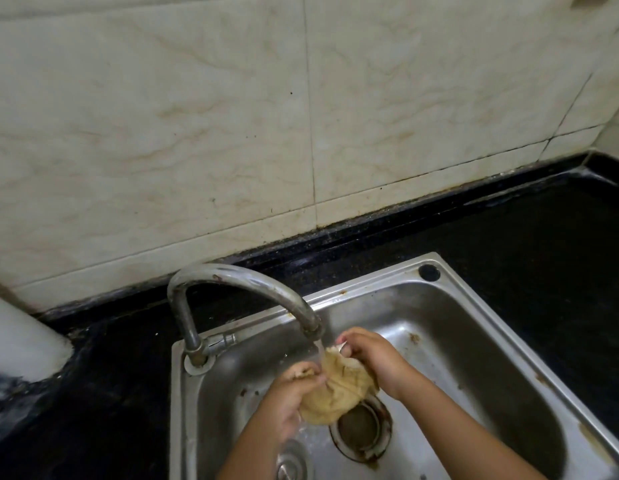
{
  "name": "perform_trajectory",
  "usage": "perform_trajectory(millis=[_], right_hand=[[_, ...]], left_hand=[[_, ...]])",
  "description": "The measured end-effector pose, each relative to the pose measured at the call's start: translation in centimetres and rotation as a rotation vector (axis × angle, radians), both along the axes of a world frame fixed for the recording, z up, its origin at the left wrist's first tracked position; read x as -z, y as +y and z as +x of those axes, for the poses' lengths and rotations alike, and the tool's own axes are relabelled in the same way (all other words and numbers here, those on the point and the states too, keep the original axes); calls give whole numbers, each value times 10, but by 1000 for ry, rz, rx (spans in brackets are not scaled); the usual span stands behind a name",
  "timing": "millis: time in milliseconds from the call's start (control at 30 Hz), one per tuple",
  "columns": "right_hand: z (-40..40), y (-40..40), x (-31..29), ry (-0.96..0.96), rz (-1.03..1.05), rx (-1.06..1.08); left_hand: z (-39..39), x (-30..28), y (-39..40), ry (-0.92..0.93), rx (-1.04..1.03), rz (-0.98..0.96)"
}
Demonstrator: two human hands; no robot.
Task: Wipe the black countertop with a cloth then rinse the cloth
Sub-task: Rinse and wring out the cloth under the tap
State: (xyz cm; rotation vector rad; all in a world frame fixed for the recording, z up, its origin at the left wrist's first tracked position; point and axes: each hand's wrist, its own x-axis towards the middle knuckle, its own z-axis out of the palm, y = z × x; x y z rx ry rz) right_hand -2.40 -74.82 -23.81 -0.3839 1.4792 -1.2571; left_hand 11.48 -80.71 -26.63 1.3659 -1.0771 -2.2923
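Observation:
A wet, bunched tan cloth hangs over the steel sink, just above the drain. My left hand grips its left side and my right hand grips its upper right corner. Water runs from the curved metal tap straight onto the cloth between my hands. The black countertop surrounds the sink on the left, back and right.
A cream tiled wall rises behind the counter. A white rounded object sits on the counter at the far left. A small round strainer lies in the sink's near-left corner. The sink rim has a tap hole at its back right.

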Motion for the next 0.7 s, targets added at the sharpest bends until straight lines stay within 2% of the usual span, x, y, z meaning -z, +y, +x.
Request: perform_trajectory(millis=[133, 267, 333, 433, 500, 533, 600, 633, 700], right_hand=[[-6, -2, -7, -66, -95, -18], [-5, 2, -11, -93, -195, -54], [-5, 7, -8, -27, -136, -96], [-3, 17, -8, 167, 22, -327], [-3, 23, -8, 191, 59, -314], [-3, 25, -8, 136, 40, -240], [2, 26, -12, 16, -27, -80], [6, 25, -13, 24, -50, -32], [15, 23, -11, 233, -39, -49]], left_hand=[[1, -21, -9, 14, 63, 0], [-5, -33, -7, -33, 32, -62], [-9, -35, -8, -44, -42, -104], [-13, -40, -7, 33, -140, -122], [-12, -47, -7, 81, -203, -119], [-12, -49, -8, 80, -242, -122], [-11, -46, -10, -23, -292, -167], [-11, -42, -11, -118, -283, -205], [-14, -32, -7, -278, -215, -264]])
